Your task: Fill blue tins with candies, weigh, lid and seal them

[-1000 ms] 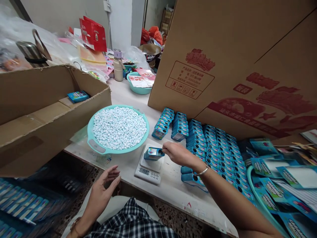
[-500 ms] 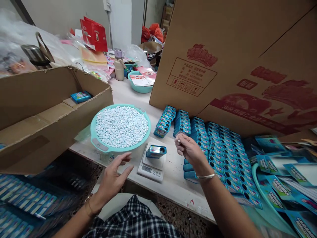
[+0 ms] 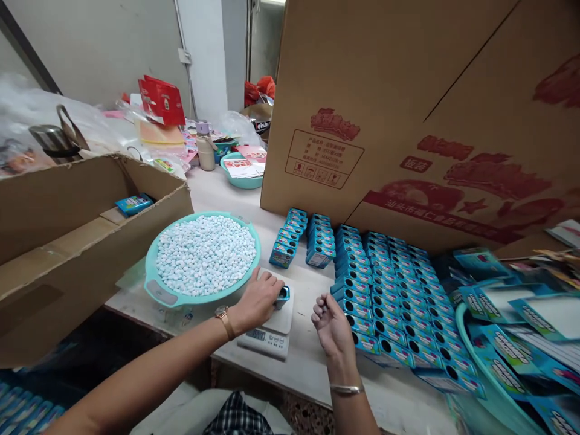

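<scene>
My left hand (image 3: 257,300) is closed over a small blue tin (image 3: 282,296) that lies on a white digital scale (image 3: 272,329). Only the tin's right end with its round hole shows past my fingers. My right hand (image 3: 331,324) hovers just right of the scale, fingers curled with the tips pinched together; what they hold, if anything, is too small to see. A teal basin (image 3: 156,286) heaped with small white-blue tablets (image 3: 206,254) stands directly left of the scale.
Rows of blue tins (image 3: 385,284) cover the table to the right. A big cardboard carton (image 3: 408,121) rises behind them. An open cardboard box (image 3: 67,235) with one blue tin (image 3: 133,204) inside lies at left. Blue printed cards fill a teal tub (image 3: 507,338) at right.
My left hand rose from my lap to the scale and closed on the tin. My right hand let go of the tin's end and drew back to the right of the scale.
</scene>
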A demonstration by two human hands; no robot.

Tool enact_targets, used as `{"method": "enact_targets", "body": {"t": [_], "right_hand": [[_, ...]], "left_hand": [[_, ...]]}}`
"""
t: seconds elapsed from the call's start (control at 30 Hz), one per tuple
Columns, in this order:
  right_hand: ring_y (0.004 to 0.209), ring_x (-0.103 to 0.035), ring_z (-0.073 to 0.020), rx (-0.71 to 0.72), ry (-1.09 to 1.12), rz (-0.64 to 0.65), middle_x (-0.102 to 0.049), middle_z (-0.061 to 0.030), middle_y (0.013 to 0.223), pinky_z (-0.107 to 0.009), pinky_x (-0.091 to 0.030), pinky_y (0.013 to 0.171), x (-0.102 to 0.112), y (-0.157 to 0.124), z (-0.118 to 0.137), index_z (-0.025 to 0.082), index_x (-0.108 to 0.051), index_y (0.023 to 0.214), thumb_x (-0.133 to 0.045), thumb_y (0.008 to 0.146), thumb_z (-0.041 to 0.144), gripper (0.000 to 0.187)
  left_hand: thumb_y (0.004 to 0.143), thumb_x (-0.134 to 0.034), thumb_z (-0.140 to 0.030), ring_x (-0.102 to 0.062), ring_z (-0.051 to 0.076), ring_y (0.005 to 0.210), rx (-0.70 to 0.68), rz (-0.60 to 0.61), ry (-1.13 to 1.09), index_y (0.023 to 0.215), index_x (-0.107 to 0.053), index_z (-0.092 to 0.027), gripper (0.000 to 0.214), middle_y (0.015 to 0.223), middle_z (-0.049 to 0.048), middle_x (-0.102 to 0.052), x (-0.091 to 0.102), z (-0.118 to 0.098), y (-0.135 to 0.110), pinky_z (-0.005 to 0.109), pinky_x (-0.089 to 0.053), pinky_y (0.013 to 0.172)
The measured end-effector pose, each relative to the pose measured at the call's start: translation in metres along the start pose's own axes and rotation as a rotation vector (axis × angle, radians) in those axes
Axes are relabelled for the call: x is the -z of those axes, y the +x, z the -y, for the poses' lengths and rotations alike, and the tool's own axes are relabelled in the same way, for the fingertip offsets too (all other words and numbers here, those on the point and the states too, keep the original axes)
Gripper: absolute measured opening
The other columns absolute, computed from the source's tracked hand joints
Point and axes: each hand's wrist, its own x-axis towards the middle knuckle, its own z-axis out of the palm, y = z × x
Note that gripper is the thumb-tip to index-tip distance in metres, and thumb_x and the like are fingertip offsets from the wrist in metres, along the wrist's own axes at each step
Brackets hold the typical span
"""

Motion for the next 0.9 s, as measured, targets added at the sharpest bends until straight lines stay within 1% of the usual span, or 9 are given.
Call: {"method": "enact_targets", "body": {"t": [0.07,0.23,0.3,0.4,0.53,0.6,0.67,0.77,0.9], "right_hand": [[0.049,-0.039,-0.0039,0.003,0.0,0.005,-0.046,0.0077,0.064,-0.015,-0.034,0.039,0.004,0.002,0.0,0.018,-0.058,0.08,-0.086,0.063,0.034,0.036],[0.045,-0.033,-0.0026,0.016,-0.016,0.011,-0.04,0.0095,0.059,-0.013,-0.027,0.035,0.004,0.006,-0.003,0.017,-0.058,0.08,-0.087,0.062,0.037,0.04],[0.044,-0.032,-0.0021,0.004,-0.007,0.023,-0.04,0.0095,0.058,-0.013,-0.025,0.035,0.003,0.007,-0.005,0.017,-0.057,0.079,-0.087,0.063,0.037,0.04],[0.044,-0.031,-0.0017,0.002,0.009,0.02,-0.039,0.0097,0.058,-0.012,-0.024,0.035,0.006,0.008,-0.006,0.017,-0.057,0.079,-0.087,0.062,0.038,0.041],[0.043,-0.03,-0.0016,0.013,0.002,-0.013,-0.038,0.0099,0.057,-0.013,-0.024,0.035,0.016,0.008,-0.006,0.017,-0.058,0.08,-0.088,0.06,0.041,0.044],[0.043,-0.03,-0.0015,0.013,-0.013,-0.021,-0.038,0.0099,0.057,-0.013,-0.023,0.035,0.019,0.008,-0.007,0.017,-0.058,0.08,-0.088,0.059,0.043,0.045],[0.043,-0.03,-0.0016,0.01,-0.023,-0.022,-0.038,0.0098,0.057,-0.013,-0.023,0.035,0.02,0.008,-0.009,0.017,-0.057,0.079,-0.087,0.059,0.044,0.045],[0.043,-0.03,-0.0019,-0.005,-0.023,-0.015,-0.038,0.0098,0.057,-0.013,-0.023,0.035,0.016,0.008,-0.014,0.017,-0.056,0.078,-0.087,0.059,0.044,0.045],[0.043,-0.03,-0.0017,-0.025,-0.013,0.014,-0.039,0.0097,0.057,-0.013,-0.023,0.036,0.009,0.006,-0.019,0.018,-0.056,0.078,-0.086,0.061,0.042,0.042]], "left_hand": [[0.079,-0.059,-0.017,-0.053,0.027,0.103,-0.027,0.002,0.005,0.103,-0.053,-0.02,0.025,0.104,0.0072,-0.063,0.005,0.007,0.011,0.054,-0.028,0.108],[0.079,-0.055,-0.012,-0.054,0.027,0.101,-0.055,-0.019,0.029,0.107,-0.052,-0.019,0.029,0.11,0.0094,-0.06,0.018,0.026,0.058,0.04,-0.045,0.087],[0.08,-0.052,-0.01,-0.054,0.026,0.101,-0.075,-0.014,0.059,0.107,-0.053,-0.018,0.029,0.111,0.0104,-0.059,0.015,0.033,0.078,0.038,-0.047,0.082],[0.079,-0.053,-0.008,-0.053,0.027,0.109,-0.116,-0.006,0.102,0.107,-0.054,-0.017,0.03,0.117,0.0123,-0.058,0.001,0.042,0.097,0.039,-0.048,0.088],[0.077,-0.053,-0.004,-0.036,0.032,0.137,-0.136,0.003,0.168,0.116,-0.052,-0.011,0.039,0.143,0.0198,-0.044,-0.026,0.051,0.101,0.044,-0.039,0.106],[0.081,-0.046,-0.002,-0.032,0.032,0.141,-0.132,-0.005,0.207,0.118,-0.052,-0.01,0.038,0.149,0.0221,-0.038,-0.036,0.05,0.097,0.047,-0.035,0.109],[0.087,-0.038,-0.003,-0.037,0.032,0.139,-0.118,-0.016,0.239,0.119,-0.053,-0.009,0.036,0.148,0.023,-0.04,-0.04,0.045,0.092,0.048,-0.036,0.108],[0.091,-0.031,-0.004,-0.044,0.03,0.133,-0.091,-0.045,0.264,0.119,-0.053,-0.009,0.036,0.142,0.0235,-0.047,-0.038,0.035,0.087,0.046,-0.04,0.105],[0.088,-0.029,0.0,-0.056,0.027,0.111,-0.057,-0.061,0.22,0.132,-0.044,-0.01,0.048,0.122,0.0176,-0.058,-0.029,0.03,0.087,0.041,-0.047,0.091]]}}
